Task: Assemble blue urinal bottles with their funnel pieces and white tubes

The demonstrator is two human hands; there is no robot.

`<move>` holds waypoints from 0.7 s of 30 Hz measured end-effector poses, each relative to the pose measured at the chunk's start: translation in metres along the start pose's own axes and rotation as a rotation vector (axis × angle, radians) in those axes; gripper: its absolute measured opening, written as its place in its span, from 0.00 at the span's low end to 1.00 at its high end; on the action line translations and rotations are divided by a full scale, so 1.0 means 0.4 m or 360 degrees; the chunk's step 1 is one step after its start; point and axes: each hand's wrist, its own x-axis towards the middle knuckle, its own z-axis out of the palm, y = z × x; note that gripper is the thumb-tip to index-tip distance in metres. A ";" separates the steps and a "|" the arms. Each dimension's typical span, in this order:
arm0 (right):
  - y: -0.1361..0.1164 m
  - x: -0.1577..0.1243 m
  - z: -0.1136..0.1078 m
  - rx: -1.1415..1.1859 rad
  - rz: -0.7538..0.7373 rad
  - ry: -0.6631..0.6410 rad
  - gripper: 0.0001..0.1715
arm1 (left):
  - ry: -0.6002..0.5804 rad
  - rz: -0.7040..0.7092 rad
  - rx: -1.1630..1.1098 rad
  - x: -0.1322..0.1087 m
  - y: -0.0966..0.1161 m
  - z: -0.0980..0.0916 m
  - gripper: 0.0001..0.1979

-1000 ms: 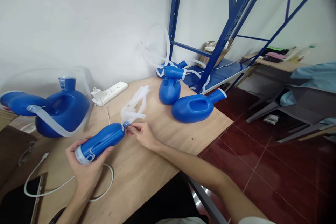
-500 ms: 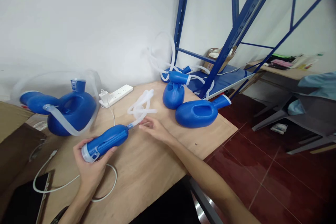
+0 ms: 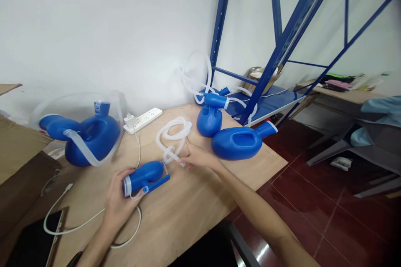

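My left hand (image 3: 120, 190) is wrapped around the white-rimmed end of a blue plastic urinal funnel (image 3: 147, 175), which lies low over the table. A narrow blue flap hangs off its side, by my left thumb. Near the funnel's narrow end lies a coiled translucent tube (image 3: 171, 135); whether they are joined is hard to make out. My right hand (image 3: 199, 156) rests against the tube's near part, index finger stretched along the coil and thumb apart. Just to the right lies a blue urinal bottle (image 3: 237, 155), with another blue bottle (image 3: 209, 123) behind it.
On the left stands a blue bottle (image 3: 94, 142) with its own funnel and tube. A white power strip (image 3: 145, 117) lies by the wall, its cable crossing the table. A dark tablet (image 3: 34, 240) sits front left. Blue shelving (image 3: 261, 91) rises beyond the table's right end.
The funnel has moved slightly right and turned, so its flap now swings out from the body. The tube has spread into a rounder coil, and my right hand has moved right, onto it.
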 end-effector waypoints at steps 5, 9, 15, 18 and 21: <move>-0.038 -0.045 -0.013 -0.0059 -0.0271 0.0092 0.40 | -0.0100 0.0024 0.0258 0.002 -0.009 0.019 0.21; -0.076 -0.079 -0.059 0.0283 -0.0475 0.0059 0.28 | -0.0292 -0.0107 0.0569 -0.002 -0.009 0.025 0.25; -0.076 -0.116 -0.107 0.0207 -0.0563 -0.0168 0.25 | -0.0776 0.0079 0.0689 0.058 -0.014 -0.024 0.50; -0.062 -0.118 -0.104 0.0122 -0.0592 -0.0145 0.24 | -0.0780 0.0297 0.0574 0.164 0.036 -0.016 0.46; -0.051 -0.110 -0.090 0.0088 -0.0621 -0.0090 0.26 | -0.0594 0.0332 0.0500 0.256 0.106 0.060 0.35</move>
